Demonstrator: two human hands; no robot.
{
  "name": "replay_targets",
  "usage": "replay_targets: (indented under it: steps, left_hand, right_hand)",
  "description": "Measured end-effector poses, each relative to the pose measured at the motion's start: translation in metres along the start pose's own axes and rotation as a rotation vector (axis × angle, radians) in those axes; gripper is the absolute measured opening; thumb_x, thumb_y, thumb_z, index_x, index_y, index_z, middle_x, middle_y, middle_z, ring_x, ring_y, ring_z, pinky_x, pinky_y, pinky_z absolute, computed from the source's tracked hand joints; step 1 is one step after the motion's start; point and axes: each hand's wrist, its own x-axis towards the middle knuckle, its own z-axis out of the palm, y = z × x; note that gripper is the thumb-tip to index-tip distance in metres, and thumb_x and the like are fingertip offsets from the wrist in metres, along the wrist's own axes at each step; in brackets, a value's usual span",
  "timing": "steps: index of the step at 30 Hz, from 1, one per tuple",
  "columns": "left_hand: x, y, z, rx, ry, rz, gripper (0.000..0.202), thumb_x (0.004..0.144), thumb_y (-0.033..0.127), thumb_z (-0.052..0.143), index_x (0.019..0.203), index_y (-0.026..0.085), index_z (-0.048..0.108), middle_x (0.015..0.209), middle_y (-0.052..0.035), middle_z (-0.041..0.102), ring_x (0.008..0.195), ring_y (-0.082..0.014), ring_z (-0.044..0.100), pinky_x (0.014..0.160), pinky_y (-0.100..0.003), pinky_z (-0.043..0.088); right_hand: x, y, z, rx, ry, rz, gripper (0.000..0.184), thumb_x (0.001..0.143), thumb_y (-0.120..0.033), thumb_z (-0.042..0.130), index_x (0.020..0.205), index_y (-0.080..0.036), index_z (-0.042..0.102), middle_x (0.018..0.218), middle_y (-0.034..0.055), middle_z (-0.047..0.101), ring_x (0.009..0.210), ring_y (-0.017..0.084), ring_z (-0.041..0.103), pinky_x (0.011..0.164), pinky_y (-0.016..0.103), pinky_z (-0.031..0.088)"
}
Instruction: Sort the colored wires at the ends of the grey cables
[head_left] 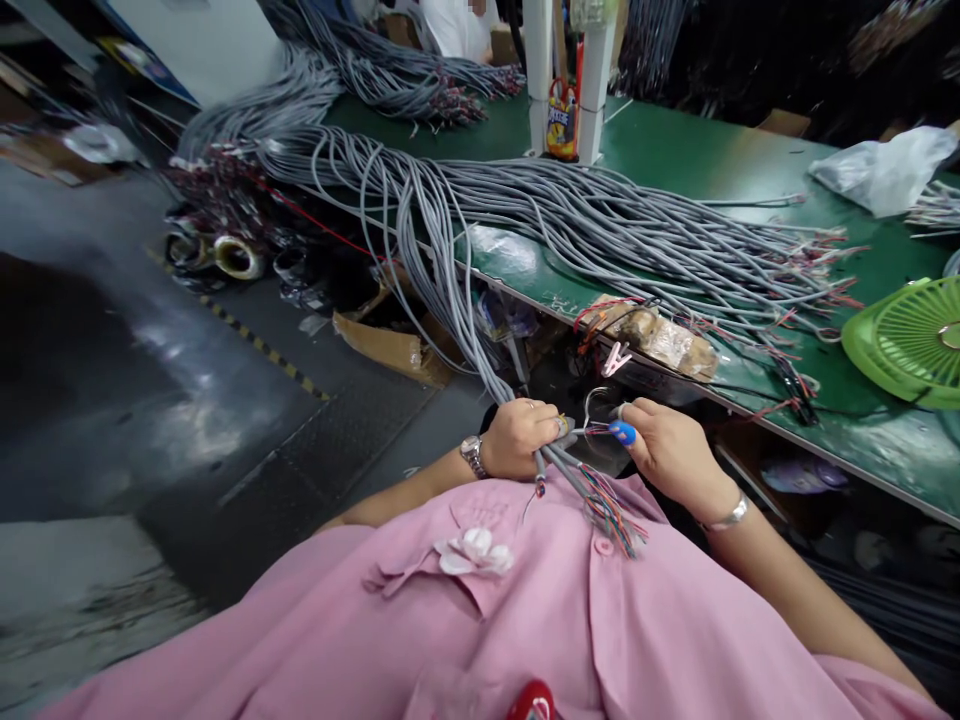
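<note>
Bench ran across front, cables sprawled along it, wire ends off to right. Fan sat at right end, bag behind it. Two posts stood mid-bench behind cables, packet tucked between. Some cables drooped over near edge, down into left hand; right hand just beside, on its right. Clip sat at near edge, kinda straight past right hand. Carton below bench edge, floor stripe and tape roll left of that.
</note>
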Motion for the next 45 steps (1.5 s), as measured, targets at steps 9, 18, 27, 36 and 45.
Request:
replay_targets:
  steps: [9, 18, 27, 36, 45]
  left_hand:
    - [0.002, 0.002, -0.006, -0.002, 0.045, 0.034, 0.031, 0.091, 0.031, 0.043, 0.063, 0.019, 0.05, 0.057, -0.0008, 0.049, 0.051, -0.013, 0.044, 0.054, -0.029, 0.035]
    - [0.003, 0.002, -0.006, -0.01, 0.044, 0.044, 0.025, 0.089, 0.029, 0.043, 0.068, 0.019, 0.052, 0.059, -0.0012, 0.05, 0.053, -0.0137, 0.045, 0.055, -0.03, 0.036]
    - [0.004, 0.001, -0.006, -0.022, 0.058, 0.045, 0.023, 0.089, 0.027, 0.044, 0.069, 0.019, 0.053, 0.059, -0.0009, 0.05, 0.052, -0.0137, 0.044, 0.054, -0.029, 0.035]
    - [0.004, 0.0, -0.005, -0.016, 0.047, 0.045, 0.028, 0.089, 0.028, 0.043, 0.063, 0.02, 0.049, 0.058, -0.001, 0.048, 0.052, -0.0135, 0.043, 0.054, -0.029, 0.035]
    - [0.002, -0.001, -0.003, -0.018, 0.053, 0.051, 0.03, 0.089, 0.03, 0.045, 0.061, 0.02, 0.046, 0.057, -0.0007, 0.048, 0.051, -0.0132, 0.042, 0.053, -0.03, 0.033]
  right_hand:
    - [0.001, 0.002, -0.004, -0.156, 0.007, 0.018, 0.038, 0.095, -0.043, 0.047, 0.066, -0.02, 0.056, 0.069, 0.0038, 0.057, 0.066, 0.015, 0.052, 0.058, 0.031, 0.025]
    - [0.002, 0.004, -0.005, -0.091, 0.01, 0.01, 0.037, 0.094, -0.041, 0.048, 0.065, -0.02, 0.054, 0.067, 0.0021, 0.054, 0.064, 0.014, 0.05, 0.059, 0.029, 0.027]
    - [0.002, 0.009, -0.004, -0.101, 0.001, 0.014, 0.036, 0.093, -0.041, 0.05, 0.064, -0.02, 0.052, 0.066, 0.0023, 0.055, 0.064, 0.014, 0.05, 0.059, 0.029, 0.027]
    - [0.004, 0.007, 0.001, -0.029, 0.007, -0.018, 0.035, 0.092, -0.042, 0.051, 0.065, -0.02, 0.053, 0.066, 0.0023, 0.054, 0.062, 0.014, 0.048, 0.059, 0.029, 0.028]
    - [0.011, 0.007, 0.019, -0.022, 0.083, 0.063, 0.039, 0.096, -0.044, 0.047, 0.065, -0.02, 0.05, 0.067, 0.0021, 0.053, 0.061, 0.014, 0.047, 0.059, 0.028, 0.029]
